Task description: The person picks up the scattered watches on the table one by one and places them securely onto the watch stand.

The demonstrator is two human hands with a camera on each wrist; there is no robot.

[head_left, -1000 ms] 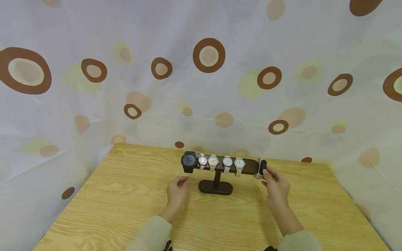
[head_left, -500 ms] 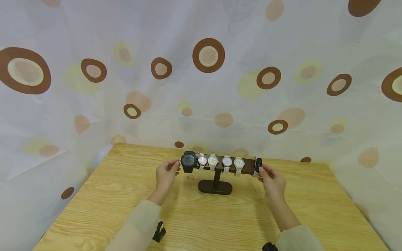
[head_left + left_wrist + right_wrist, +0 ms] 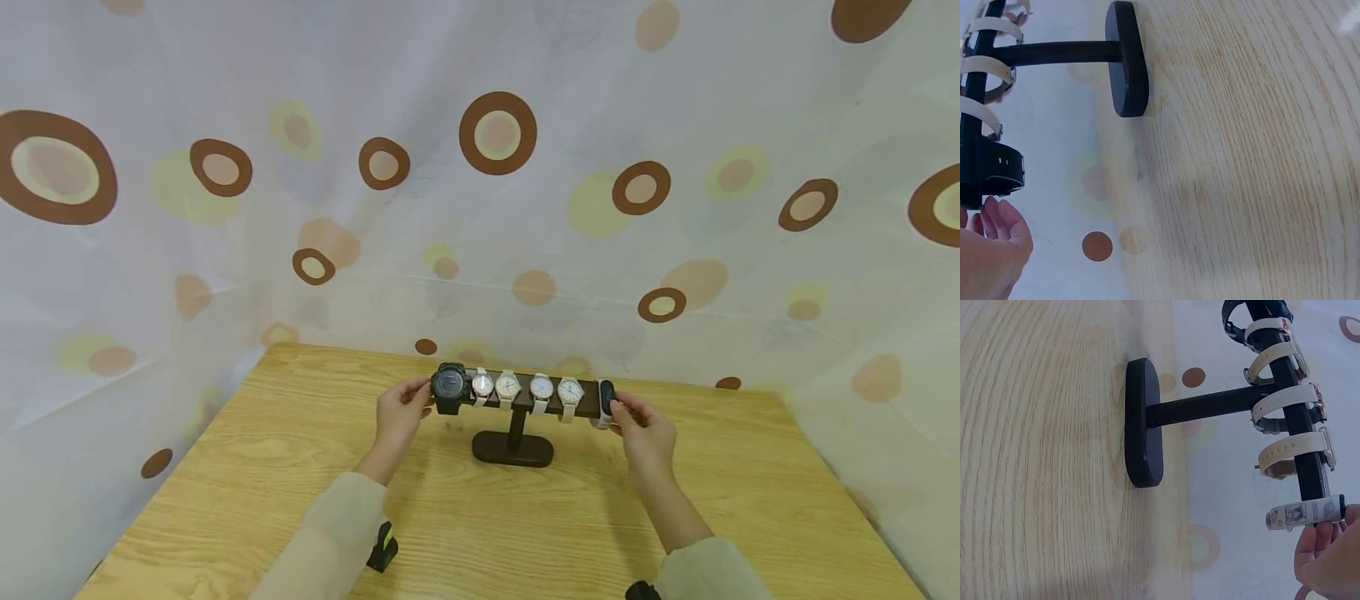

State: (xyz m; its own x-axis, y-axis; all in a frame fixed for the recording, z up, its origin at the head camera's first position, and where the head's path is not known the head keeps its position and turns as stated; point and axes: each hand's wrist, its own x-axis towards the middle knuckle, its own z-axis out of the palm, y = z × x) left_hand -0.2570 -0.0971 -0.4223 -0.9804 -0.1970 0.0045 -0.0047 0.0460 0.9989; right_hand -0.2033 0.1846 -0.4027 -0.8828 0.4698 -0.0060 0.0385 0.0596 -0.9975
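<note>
A dark brown T-shaped watch stand (image 3: 513, 448) stands on the table. On its bar sit a chunky black watch (image 3: 449, 384) at the left end and several pale-strapped watches (image 3: 542, 387) along the middle. My left hand (image 3: 399, 417) pinches the bar's left end, just beside the black watch; in the left wrist view the fingertips (image 3: 990, 206) meet the bar tip. At the right end, my right hand (image 3: 647, 433) pinches a fitness band (image 3: 607, 397) with a dark screen and a light patterned strap. In the right wrist view this band (image 3: 1305, 513) loops around the bar's end.
The stand rests on a wood-grain table (image 3: 517, 525), toward its back edge. Behind and at both sides hangs a white sheet (image 3: 450, 225) printed with brown and yellow circles. Small black devices (image 3: 383, 548) are worn near the wrists.
My right hand has moved left, sliding the fitness band from beyond the bar's end onto it. My left hand has moved up and left to the bar's left end.
</note>
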